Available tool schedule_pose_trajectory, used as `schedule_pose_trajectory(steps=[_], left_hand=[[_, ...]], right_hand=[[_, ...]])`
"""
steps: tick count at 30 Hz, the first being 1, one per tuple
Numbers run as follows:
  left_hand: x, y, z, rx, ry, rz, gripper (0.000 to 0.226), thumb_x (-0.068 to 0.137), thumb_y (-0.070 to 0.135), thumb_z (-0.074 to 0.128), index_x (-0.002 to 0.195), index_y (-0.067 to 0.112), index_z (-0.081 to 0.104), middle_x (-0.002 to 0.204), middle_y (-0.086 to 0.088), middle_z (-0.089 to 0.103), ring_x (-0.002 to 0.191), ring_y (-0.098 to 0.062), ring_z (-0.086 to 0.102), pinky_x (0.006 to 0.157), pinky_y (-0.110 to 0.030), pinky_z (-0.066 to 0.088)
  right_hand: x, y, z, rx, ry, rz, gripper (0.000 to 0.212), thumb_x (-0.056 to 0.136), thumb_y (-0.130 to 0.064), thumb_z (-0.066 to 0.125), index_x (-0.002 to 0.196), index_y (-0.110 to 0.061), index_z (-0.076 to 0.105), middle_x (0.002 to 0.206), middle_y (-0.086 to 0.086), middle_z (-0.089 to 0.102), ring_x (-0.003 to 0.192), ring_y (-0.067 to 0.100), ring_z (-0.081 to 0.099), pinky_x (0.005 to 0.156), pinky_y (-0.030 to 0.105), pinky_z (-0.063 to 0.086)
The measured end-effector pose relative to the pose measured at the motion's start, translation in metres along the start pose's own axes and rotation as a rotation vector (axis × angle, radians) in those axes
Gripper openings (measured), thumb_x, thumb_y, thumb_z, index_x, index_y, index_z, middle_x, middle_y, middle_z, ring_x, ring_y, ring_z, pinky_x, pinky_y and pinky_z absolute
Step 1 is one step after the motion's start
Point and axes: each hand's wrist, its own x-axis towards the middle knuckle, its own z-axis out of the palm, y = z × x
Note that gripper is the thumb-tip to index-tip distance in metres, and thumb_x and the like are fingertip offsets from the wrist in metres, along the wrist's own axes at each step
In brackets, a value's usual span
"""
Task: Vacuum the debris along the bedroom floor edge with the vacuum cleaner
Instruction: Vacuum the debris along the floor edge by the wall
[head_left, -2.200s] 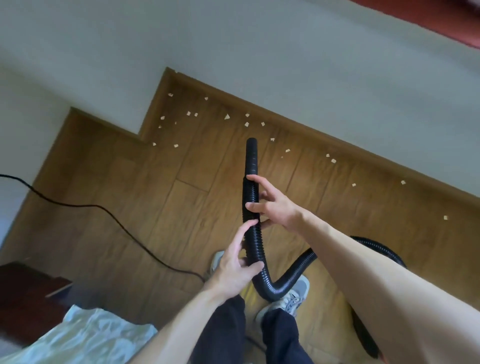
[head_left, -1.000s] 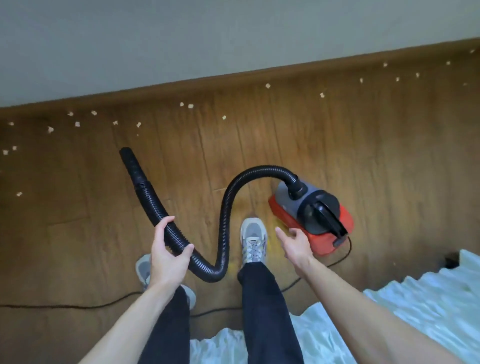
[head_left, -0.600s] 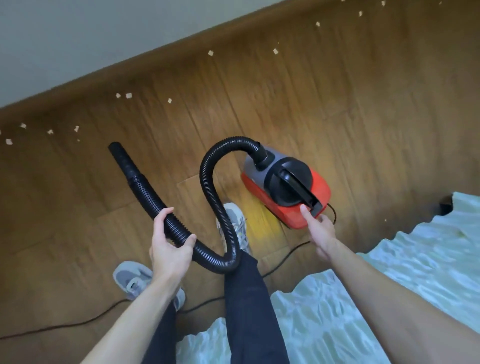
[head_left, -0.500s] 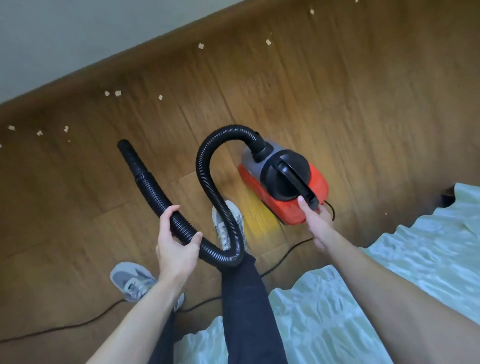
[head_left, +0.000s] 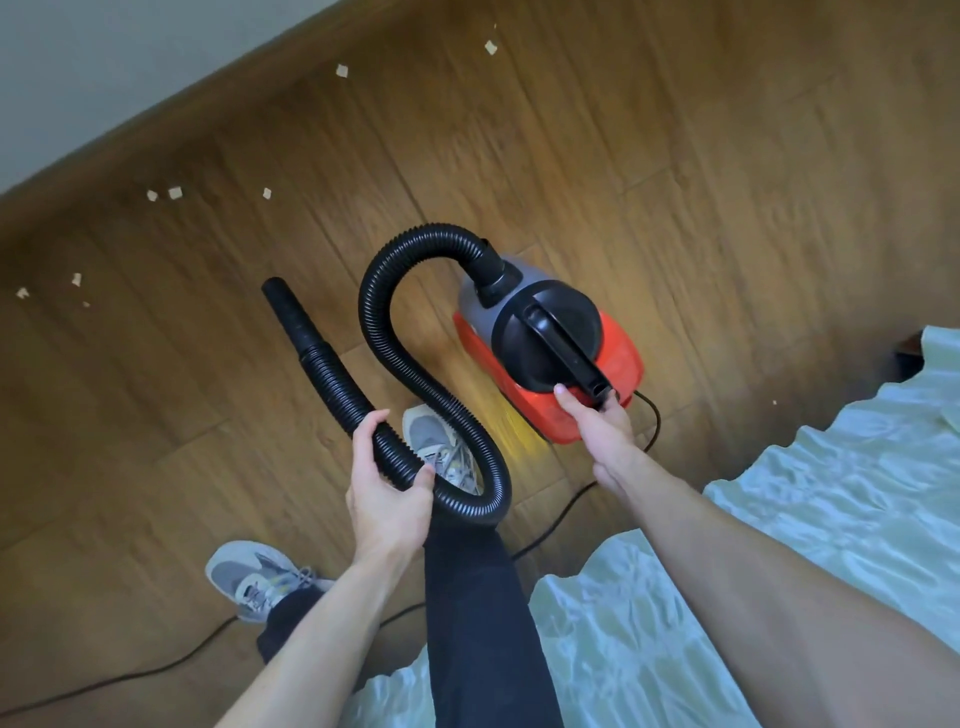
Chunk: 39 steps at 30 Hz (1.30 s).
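A red and grey vacuum cleaner (head_left: 618, 358) with a black handle (head_left: 563, 345) stands on the wooden floor. Its black ribbed hose (head_left: 387, 291) loops left and down in an S shape. My left hand (head_left: 387, 488) grips the hose below the nozzle (head_left: 283, 304), which points up-left and hangs above the floor. My right hand (head_left: 597, 428) is at the rear end of the handle, thumb on one side and fingers on the other. Pale debris bits (head_left: 175, 193) lie scattered along the skirting board (head_left: 156, 119), with more debris (head_left: 341, 71) further along.
A bed with a pale green sheet (head_left: 831, 493) fills the lower right. The black power cord (head_left: 561, 519) trails from the cleaner's rear under my legs to the lower left. My shoes (head_left: 441, 447) stand by the hose loop. A white wall rises at upper left.
My right hand let go of the hose and reached the cleaner's handle end. The view turned from the wall corner to the cleaner. The hose nozzle swung closer to the loop.
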Motion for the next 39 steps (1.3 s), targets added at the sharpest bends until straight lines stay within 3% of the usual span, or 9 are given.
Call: schedule_pose_trajectory(steps=[2, 4, 9, 15, 21, 27, 30, 33, 39], left_hand=[[0.002, -0.002, 0.005, 0.005, 0.001, -0.005, 0.067, 0.083, 0.0, 0.071, 0.121, 0.048, 0.044, 0.092, 0.009, 0.062, 0.084, -0.025, 0.065, 0.087, -0.047, 0.056], [0.005, -0.002, 0.009, -0.001, 0.003, 0.004, 0.067, 0.083, -0.002, 0.07, 0.123, 0.046, 0.045, 0.091, 0.012, 0.061, 0.082, -0.016, 0.064, 0.089, -0.044, 0.055], [0.014, -0.003, 0.009, 0.016, 0.0, 0.028, 0.067, 0.083, 0.0, 0.07, 0.124, 0.046, 0.044, 0.09, 0.02, 0.054, 0.081, -0.011, 0.057, 0.084, -0.033, 0.05], [0.006, -0.008, -0.021, -0.023, 0.014, 0.011, 0.069, 0.084, 0.0, 0.069, 0.121, 0.05, 0.041, 0.101, 0.0, 0.06, 0.091, -0.019, 0.061, 0.083, -0.034, 0.053], [-0.002, -0.016, -0.068, -0.124, 0.039, 0.046, 0.071, 0.083, -0.003, 0.067, 0.122, 0.05, 0.042, 0.093, 0.001, 0.057, 0.085, -0.011, 0.059, 0.077, -0.027, 0.047], [0.002, -0.04, -0.127, -0.226, 0.033, 0.066, 0.079, 0.084, -0.001, 0.067, 0.128, 0.057, 0.037, 0.116, 0.009, 0.056, 0.101, -0.011, 0.059, 0.093, -0.037, 0.052], [0.006, -0.059, -0.161, -0.315, 0.029, 0.081, 0.079, 0.085, 0.001, 0.067, 0.132, 0.055, 0.035, 0.127, 0.016, 0.053, 0.11, -0.013, 0.058, 0.099, -0.043, 0.05], [0.011, -0.081, -0.195, -0.479, 0.048, 0.091, 0.081, 0.084, -0.002, 0.067, 0.134, 0.052, 0.036, 0.137, 0.017, 0.049, 0.119, -0.017, 0.057, 0.103, -0.045, 0.048], [0.014, -0.132, -0.263, -0.715, 0.123, 0.076, 0.084, 0.08, -0.007, 0.067, 0.135, 0.049, 0.037, 0.134, 0.014, 0.053, 0.124, -0.005, 0.051, 0.104, -0.044, 0.047]], right_hand=[[0.005, 0.004, 0.004, -0.003, 0.003, -0.006, 0.097, 0.074, -0.053, 0.078, 0.152, -0.022, 0.03, 0.152, 0.001, 0.041, 0.139, 0.025, 0.04, 0.116, 0.045, 0.03], [0.009, 0.006, 0.012, 0.024, 0.004, -0.01, 0.098, 0.077, -0.048, 0.078, 0.154, -0.021, 0.024, 0.155, 0.003, 0.037, 0.14, 0.026, 0.038, 0.116, 0.046, 0.03], [0.005, 0.007, 0.017, 0.002, -0.085, -0.006, 0.122, 0.064, -0.067, 0.075, 0.157, -0.025, 0.007, 0.164, -0.001, 0.017, 0.148, 0.023, 0.024, 0.119, 0.047, 0.022], [-0.039, 0.0, 0.031, -0.404, 0.05, -0.115, 0.067, 0.086, -0.027, 0.068, 0.142, -0.01, 0.034, 0.138, 0.014, 0.049, 0.124, 0.031, 0.051, 0.107, 0.044, 0.041], [-0.118, -0.069, 0.121, -0.522, -0.51, -0.389, 0.044, 0.097, -0.021, 0.058, 0.136, -0.033, 0.041, 0.115, 0.004, 0.056, 0.084, 0.006, 0.058, 0.07, 0.016, 0.047], [-0.182, -0.096, 0.234, -0.755, -0.854, -0.554, 0.044, 0.102, -0.027, 0.048, 0.143, -0.042, 0.037, 0.129, 0.006, 0.053, 0.119, 0.018, 0.051, 0.103, 0.04, 0.045], [-0.21, -0.09, 0.285, -0.845, -0.951, -0.551, 0.045, 0.102, -0.022, 0.049, 0.142, -0.038, 0.038, 0.117, 0.009, 0.059, 0.107, 0.024, 0.06, 0.099, 0.048, 0.05], [-0.238, -0.078, 0.328, -0.865, -1.008, -0.495, 0.045, 0.102, -0.017, 0.049, 0.142, -0.034, 0.038, 0.101, 0.007, 0.058, 0.086, 0.02, 0.063, 0.075, 0.037, 0.059], [-0.292, -0.044, 0.412, -0.994, -1.034, -0.467, 0.044, 0.1, -0.015, 0.054, 0.138, -0.035, 0.042, 0.108, 0.013, 0.062, 0.086, 0.019, 0.067, 0.066, 0.027, 0.057]])
